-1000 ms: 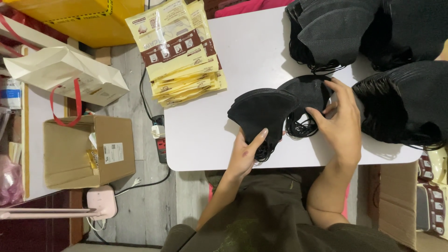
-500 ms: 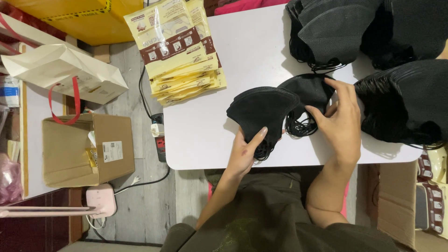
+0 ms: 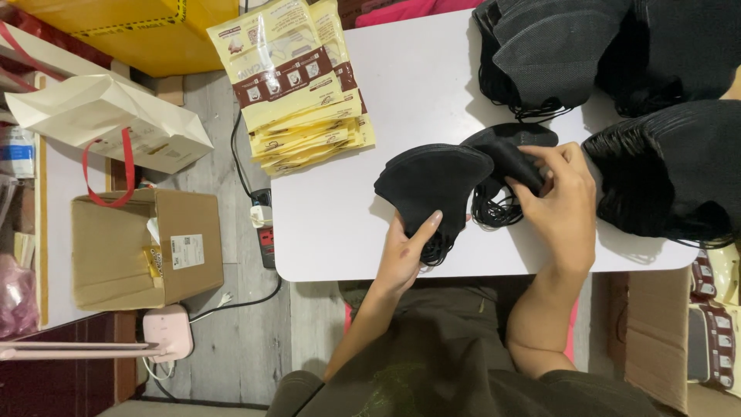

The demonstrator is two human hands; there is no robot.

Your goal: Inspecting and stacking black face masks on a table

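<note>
The left hand (image 3: 405, 251) pinches the lower corner of a folded black mask (image 3: 432, 189) near the worktop's (image 3: 332, 232) front edge. The right hand (image 3: 559, 205) closes its fingers on a second black mask (image 3: 505, 150) just beside it. Both masks look light, soft and floppy, with loose ear loops, so folded edges seem the best hold. Stacks of black masks (image 3: 671, 170) sit toward the right edge, yellow packets (image 3: 297, 85) at the far left corner.

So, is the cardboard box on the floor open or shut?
Open: the cardboard box has its top flaps apart, and its inside shows.
</note>
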